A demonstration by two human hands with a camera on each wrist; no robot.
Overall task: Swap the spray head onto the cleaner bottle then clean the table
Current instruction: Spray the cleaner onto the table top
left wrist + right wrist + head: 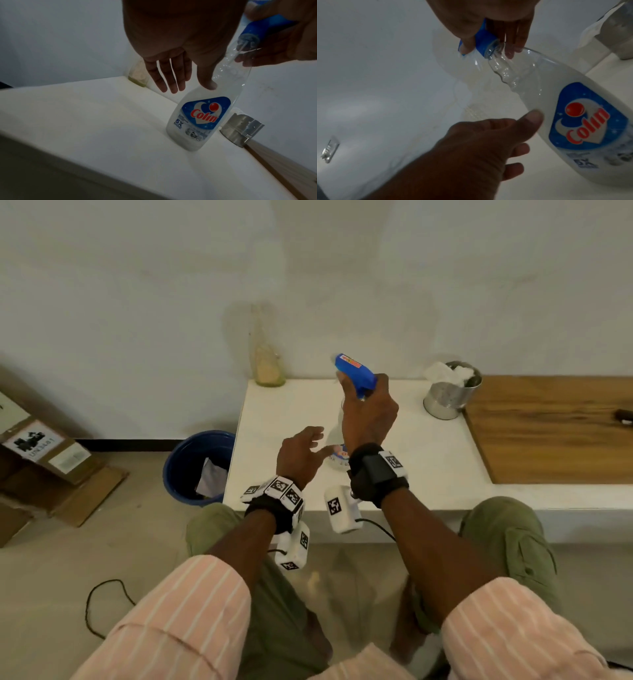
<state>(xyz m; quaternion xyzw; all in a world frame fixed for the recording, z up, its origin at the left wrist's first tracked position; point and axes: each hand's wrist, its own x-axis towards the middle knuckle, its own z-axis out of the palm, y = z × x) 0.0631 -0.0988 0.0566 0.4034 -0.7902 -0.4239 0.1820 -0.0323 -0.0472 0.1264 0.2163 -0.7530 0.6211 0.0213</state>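
A clear Colin cleaner bottle [202,119] with a blue label stands upright on the white table [428,460]. The blue spray head [354,371] sits on its neck, its dip tube running down inside. My right hand [366,405] grips the spray head from above, fingers curled round the blue collar [484,40]. My left hand [310,446] is beside the bottle with its fingers spread and straight. Its thumb [532,119] touches the bottle's shoulder. In the head view my right hand hides most of the bottle.
A steel tin [450,395] stuffed with white cloths stands to the right, next to a wooden board [555,429]. A glass bottle [265,361] with beige contents is at the table's back left corner. On the floor to the left are a blue bin [198,467] and cardboard boxes [41,453].
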